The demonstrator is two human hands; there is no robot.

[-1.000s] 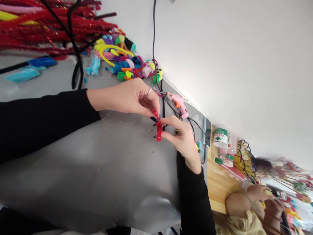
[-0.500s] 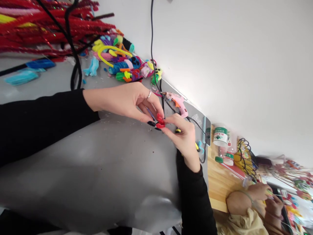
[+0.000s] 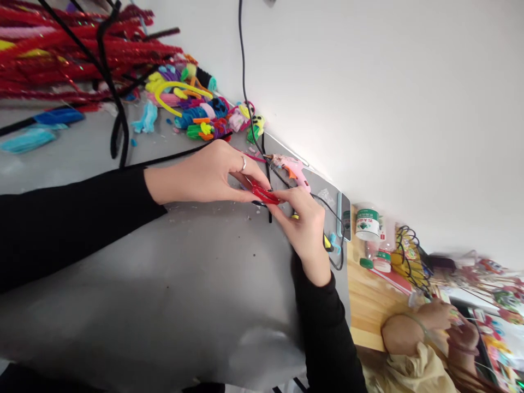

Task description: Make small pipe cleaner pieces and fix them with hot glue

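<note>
My left hand (image 3: pixel 216 173), a ring on one finger, reaches in from the left with its fingers closed on one end of a short, folded red pipe cleaner (image 3: pixel 265 193). The other end is pinched between thumb and finger of my right hand (image 3: pixel 306 224). Both hands hold the piece just above the grey table (image 3: pixel 196 284), and fingers partly hide it. A black pipe cleaner (image 3: pixel 266 147) lies behind the fingertips. Just beyond my right hand rests a pink glue gun (image 3: pixel 295 170).
Red tinsel pipe cleaners (image 3: pixel 82 49) are heaped at upper left, beside small colourful pipe-cleaner figures (image 3: pixel 200 112). A black cord (image 3: pixel 243 60) runs along the white wall. A phone (image 3: pixel 346 215) and plastic bottles (image 3: pixel 367 222) stand right. Another person's hands (image 3: pixel 444 322) work at lower right.
The red pipe cleaner shows more of its length between my hands, as a narrow folded strip. My left fingers have shifted along it. The view has moved slightly.
</note>
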